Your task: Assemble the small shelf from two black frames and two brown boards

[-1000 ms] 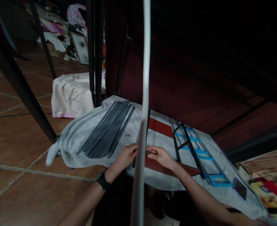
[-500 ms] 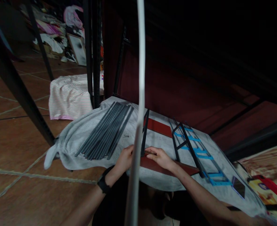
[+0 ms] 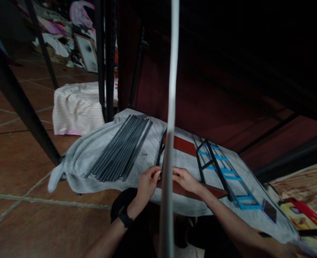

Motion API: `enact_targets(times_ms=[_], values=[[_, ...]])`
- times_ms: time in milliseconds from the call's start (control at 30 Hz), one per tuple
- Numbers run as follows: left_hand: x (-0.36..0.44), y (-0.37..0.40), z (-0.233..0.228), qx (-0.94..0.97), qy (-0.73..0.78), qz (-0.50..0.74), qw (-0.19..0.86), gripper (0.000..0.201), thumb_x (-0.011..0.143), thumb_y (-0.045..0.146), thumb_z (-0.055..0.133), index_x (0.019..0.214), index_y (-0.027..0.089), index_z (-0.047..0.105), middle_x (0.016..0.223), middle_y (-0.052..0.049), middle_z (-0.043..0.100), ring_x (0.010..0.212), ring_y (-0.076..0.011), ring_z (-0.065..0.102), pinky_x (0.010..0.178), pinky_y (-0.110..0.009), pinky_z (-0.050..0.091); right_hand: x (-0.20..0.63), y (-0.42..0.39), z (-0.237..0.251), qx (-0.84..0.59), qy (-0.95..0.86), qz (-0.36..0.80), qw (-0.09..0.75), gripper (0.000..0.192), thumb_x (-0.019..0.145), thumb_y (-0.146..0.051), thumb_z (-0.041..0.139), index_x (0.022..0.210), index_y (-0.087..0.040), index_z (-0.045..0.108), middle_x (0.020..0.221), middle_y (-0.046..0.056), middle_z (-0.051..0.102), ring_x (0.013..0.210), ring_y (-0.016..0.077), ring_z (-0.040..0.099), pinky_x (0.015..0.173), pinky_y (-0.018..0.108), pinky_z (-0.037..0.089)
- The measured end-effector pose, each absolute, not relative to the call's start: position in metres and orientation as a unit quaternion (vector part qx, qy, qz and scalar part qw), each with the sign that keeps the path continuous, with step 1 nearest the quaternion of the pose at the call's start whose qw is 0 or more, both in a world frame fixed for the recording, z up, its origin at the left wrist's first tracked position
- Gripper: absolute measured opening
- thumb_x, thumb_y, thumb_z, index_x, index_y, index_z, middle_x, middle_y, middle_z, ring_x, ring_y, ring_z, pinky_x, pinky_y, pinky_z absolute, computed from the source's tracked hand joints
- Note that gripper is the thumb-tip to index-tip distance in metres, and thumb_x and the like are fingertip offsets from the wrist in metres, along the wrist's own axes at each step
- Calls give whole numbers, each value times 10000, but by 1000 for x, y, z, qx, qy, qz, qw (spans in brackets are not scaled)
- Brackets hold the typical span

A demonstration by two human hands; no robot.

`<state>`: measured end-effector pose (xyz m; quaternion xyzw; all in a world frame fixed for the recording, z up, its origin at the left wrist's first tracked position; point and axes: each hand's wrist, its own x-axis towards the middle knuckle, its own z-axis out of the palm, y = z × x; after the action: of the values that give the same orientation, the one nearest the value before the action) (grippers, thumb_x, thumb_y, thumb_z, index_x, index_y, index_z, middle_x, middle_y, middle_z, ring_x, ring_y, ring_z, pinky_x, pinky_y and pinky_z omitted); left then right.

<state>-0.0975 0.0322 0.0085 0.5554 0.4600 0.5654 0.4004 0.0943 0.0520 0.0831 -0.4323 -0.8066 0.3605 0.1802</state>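
- Both hands at the near edge of a grey cloth [image 3: 99,150] spread on the floor, meeting at 6 o'clock of the frame's centre, partly hidden behind a pale vertical pole [image 3: 171,107] close to the camera.
- Left hand [image 3: 147,181], black band at the wrist, fingers curled; grip pinched on the near end of a thin black bar [image 3: 160,150] running away toward 12 o'clock.
- Right hand [image 3: 187,179] just beside it, fingertips closed on the same bar end where it meets a dark red panel [image 3: 185,145]; exact contact hidden by the pole.
- Judged progress: early to middle. One bar being joined to the red panel; a whole bundle of grey rods [image 3: 121,148] untouched at 10 o'clock of the hands.
- A black frame with blue strips [image 3: 223,168] at 3 o'clock of the hands, looking already put together.
- Small dark marks on the cloth near the rods, too small to read; a printed red and yellow box [image 3: 303,218] at far right, writing illegible. No brand readable.
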Motion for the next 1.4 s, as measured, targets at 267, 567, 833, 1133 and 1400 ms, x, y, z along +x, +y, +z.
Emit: enact_targets(times_ms=[267,567,833,1133,1400], values=[[-102,28,17,637,461,534,311,211,952,243,438,997,196,639,954,-70,686,896,-207,653,823,-343,508,91,45,87,-446,-815,326,174,306,936,-269,556,1223,-260,660,1227,40,696,1145,223,636,1025,384,484],[-108,35,19,669,438,502,330,180,969,225,435,956,195,613,919,-52,665,880,-194,630,807,-317,478,94,47,80,-468,-799,334,177,316,929,-327,588,1226,-246,658,1216,46,703,1145,226,635,1033,395,474],[-106,35,19,680,453,484,312,225,1002,263,375,911,198,571,887,-54,645,834,-195,622,776,-318,465,91,40,86,-495,-779,345,169,363,927,-394,585,1253,-247,649,1244,48,697,1159,231,637,1040,396,476],[-105,36,20,659,470,478,340,211,989,268,384,873,201,547,854,-44,626,800,-193,603,755,-316,439,91,41,85,-509,-776,337,158,351,927,-401,578,1235,-255,662,1238,44,701,1170,238,636,1043,399,477],[-103,34,22,600,425,532,421,142,930,187,418,870,211,546,775,5,584,748,-154,564,689,-260,415,93,42,84,-508,-775,345,150,361,928,-393,582,1253,-252,645,1262,42,688,1192,228,621,1050,384,470]])
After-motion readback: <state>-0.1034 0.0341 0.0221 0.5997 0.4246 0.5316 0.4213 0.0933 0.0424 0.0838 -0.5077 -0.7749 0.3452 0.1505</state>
